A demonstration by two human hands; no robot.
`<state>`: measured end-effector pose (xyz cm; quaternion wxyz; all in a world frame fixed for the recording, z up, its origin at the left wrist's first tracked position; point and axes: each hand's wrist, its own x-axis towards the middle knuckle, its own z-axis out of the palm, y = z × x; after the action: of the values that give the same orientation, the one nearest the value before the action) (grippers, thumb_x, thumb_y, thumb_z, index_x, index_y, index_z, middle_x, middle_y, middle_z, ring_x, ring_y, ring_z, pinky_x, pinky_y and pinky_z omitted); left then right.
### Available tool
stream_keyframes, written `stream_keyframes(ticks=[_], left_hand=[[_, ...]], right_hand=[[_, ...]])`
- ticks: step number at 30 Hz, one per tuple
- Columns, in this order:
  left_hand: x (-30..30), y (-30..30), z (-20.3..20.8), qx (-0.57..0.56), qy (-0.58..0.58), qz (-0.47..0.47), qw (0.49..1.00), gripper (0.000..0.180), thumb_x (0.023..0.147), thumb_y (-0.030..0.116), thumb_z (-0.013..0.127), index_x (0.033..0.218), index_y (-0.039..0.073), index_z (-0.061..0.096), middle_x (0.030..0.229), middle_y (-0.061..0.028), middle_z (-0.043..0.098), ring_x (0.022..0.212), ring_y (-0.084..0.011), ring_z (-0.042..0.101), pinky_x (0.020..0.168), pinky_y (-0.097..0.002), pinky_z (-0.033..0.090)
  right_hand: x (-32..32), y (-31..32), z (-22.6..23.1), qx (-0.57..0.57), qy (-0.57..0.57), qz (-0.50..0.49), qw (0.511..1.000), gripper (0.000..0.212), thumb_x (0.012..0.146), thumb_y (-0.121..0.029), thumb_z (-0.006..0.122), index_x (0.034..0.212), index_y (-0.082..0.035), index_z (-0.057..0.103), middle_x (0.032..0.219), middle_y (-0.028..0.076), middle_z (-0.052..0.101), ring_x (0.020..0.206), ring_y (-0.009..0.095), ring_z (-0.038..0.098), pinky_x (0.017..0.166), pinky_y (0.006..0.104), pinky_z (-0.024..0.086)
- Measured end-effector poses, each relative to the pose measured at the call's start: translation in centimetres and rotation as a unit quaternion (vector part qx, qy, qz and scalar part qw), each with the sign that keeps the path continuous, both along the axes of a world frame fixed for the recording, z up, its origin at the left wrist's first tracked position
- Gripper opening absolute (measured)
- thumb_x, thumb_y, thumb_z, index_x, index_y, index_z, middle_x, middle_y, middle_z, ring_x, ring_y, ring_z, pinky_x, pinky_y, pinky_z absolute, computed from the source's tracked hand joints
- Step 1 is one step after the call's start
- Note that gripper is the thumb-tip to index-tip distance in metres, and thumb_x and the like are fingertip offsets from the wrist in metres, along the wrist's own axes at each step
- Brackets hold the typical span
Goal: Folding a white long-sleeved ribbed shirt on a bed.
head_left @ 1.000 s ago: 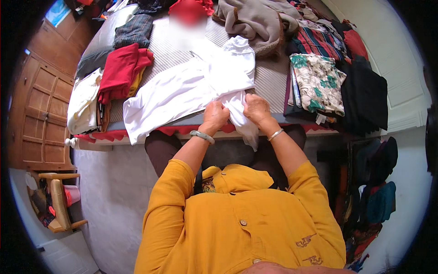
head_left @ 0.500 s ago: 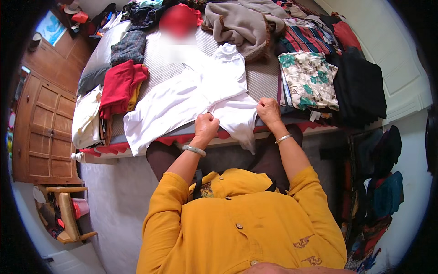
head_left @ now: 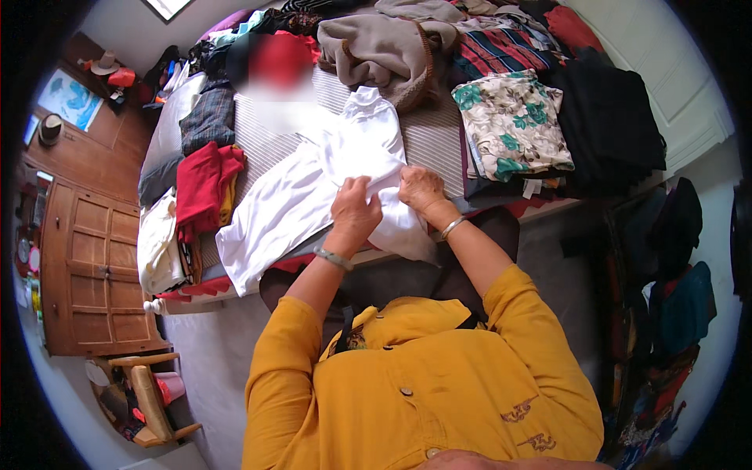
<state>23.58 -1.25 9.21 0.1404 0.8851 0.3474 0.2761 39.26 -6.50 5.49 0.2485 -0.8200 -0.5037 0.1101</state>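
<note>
A white long-sleeved shirt (head_left: 309, 176) lies spread and creased across the near edge of the bed. My left hand (head_left: 355, 210) is closed on its lower middle, fingers curled over the cloth. Close by on the right, my right hand (head_left: 423, 190) pinches the shirt's right side. A loose white flap hangs below and between my hands, over the bed's edge. The tips of the left fingers are partly hidden in the cloth.
On the bed's left lie folded red clothes (head_left: 207, 184), cream clothes (head_left: 160, 247) and a dark checked garment (head_left: 208, 121). At right are a floral folded cloth (head_left: 513, 125) and black clothes (head_left: 611, 121). A grey-brown blanket (head_left: 384, 55) lies behind. A wooden chair (head_left: 153, 403) stands at lower left.
My hands have come closer together and the right hand has moved left and in over the shirt. The shirt's right side, stretched taut before, is now gathered and slack. The view has shifted.
</note>
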Motion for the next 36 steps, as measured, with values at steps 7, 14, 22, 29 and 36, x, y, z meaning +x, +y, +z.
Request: stream_keyframes(ticks=[7, 14, 22, 29, 36], left_hand=[[4.7, 3.1, -1.9, 0.043, 0.163, -0.044, 0.985, 0.023, 0.073, 0.01, 0.059, 0.095, 0.008, 0.065, 0.096, -0.0151, 0.059, 0.092, -0.0329, 0.057, 0.077, -0.0414, 0.048], [3.6, 6.5, -4.8, -0.399, -0.317, 0.087, 0.856, 0.006, 0.08, 0.009, 0.061, 0.082, 0.003, 0.063, 0.064, 0.0013, 0.054, 0.058, -0.0104, 0.049, 0.055, -0.0245, 0.04], [2.5, 6.4, -4.6, -0.496, -0.416, 0.093, 0.757, 0.003, 0.081, 0.006, 0.061, 0.079, 0.007, 0.061, 0.066, 0.006, 0.051, 0.059, -0.0055, 0.043, 0.054, -0.0203, 0.035], [1.8, 4.6, -3.9, -0.404, -0.233, -0.032, 0.884, 0.016, 0.083, 0.009, 0.061, 0.095, -0.001, 0.065, 0.078, 0.0014, 0.061, 0.069, -0.0062, 0.053, 0.064, -0.0208, 0.043], [-4.1, -3.0, -3.1, -0.281, -0.149, -0.044, 0.947, 0.014, 0.085, 0.011, 0.058, 0.085, -0.002, 0.064, 0.065, -0.0073, 0.062, 0.06, -0.0126, 0.058, 0.057, -0.0273, 0.046]], right_hand=[[0.1, 0.5, -1.5, 0.043, 0.034, -0.044, 0.998, 0.02, 0.074, -0.02, 0.054, 0.083, -0.007, 0.066, 0.093, 0.016, 0.066, 0.089, 0.034, 0.063, 0.077, 0.0444, 0.05], [1.1, -0.2, -1.7, 0.179, 0.15, -0.11, 0.966, 0.014, 0.069, -0.018, 0.056, 0.066, -0.008, 0.065, 0.071, 0.016, 0.064, 0.068, 0.036, 0.062, 0.061, 0.0439, 0.05], [2.1, -1.3, -2.3, 0.224, 0.339, -0.092, 0.909, 0.017, 0.067, -0.017, 0.056, 0.064, -0.004, 0.066, 0.062, 0.013, 0.063, 0.058, 0.025, 0.062, 0.058, 0.0349, 0.049], [2.3, -1.1, -2.8, 0.214, 0.325, -0.094, 0.916, 0.017, 0.069, -0.017, 0.057, 0.066, -0.004, 0.066, 0.06, 0.013, 0.063, 0.056, 0.021, 0.062, 0.058, 0.032, 0.049], [-0.2, -6.5, -0.9, 0.166, 0.403, -0.095, 0.895, 0.018, 0.076, -0.014, 0.054, 0.069, -0.002, 0.064, 0.062, 0.014, 0.063, 0.059, 0.027, 0.063, 0.058, 0.035, 0.049]])
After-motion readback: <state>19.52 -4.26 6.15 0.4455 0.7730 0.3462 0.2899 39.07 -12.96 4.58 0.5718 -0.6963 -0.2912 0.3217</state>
